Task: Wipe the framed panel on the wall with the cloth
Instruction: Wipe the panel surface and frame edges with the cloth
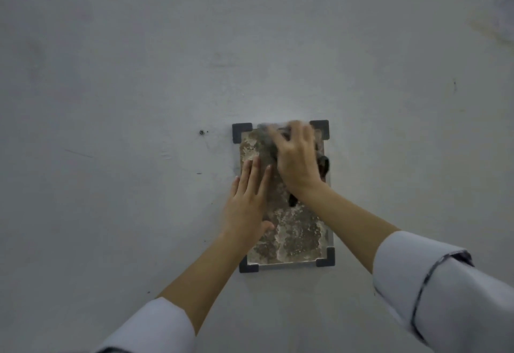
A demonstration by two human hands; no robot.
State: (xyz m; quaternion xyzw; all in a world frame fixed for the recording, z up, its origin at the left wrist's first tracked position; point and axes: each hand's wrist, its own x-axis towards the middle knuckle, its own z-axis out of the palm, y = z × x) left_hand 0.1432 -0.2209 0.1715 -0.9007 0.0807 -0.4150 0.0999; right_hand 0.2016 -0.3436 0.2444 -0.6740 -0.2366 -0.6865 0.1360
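Note:
A mottled grey-brown framed panel (294,235) with dark corner brackets hangs on the pale wall, a little below the middle of the view. My right hand (296,158) presses a dark grey cloth (268,144) against the panel's upper part; the hand is blurred and its fingers curl over the cloth. Bits of the cloth show at the hand's right side and below the wrist. My left hand (249,199) lies flat on the panel's left edge, fingers straight and pointing up.
The pale grey wall (139,74) fills the view. A small screw or hole (201,132) sits left of the panel's top left corner, another at the very top edge. White sleeves cover both forearms near the bottom.

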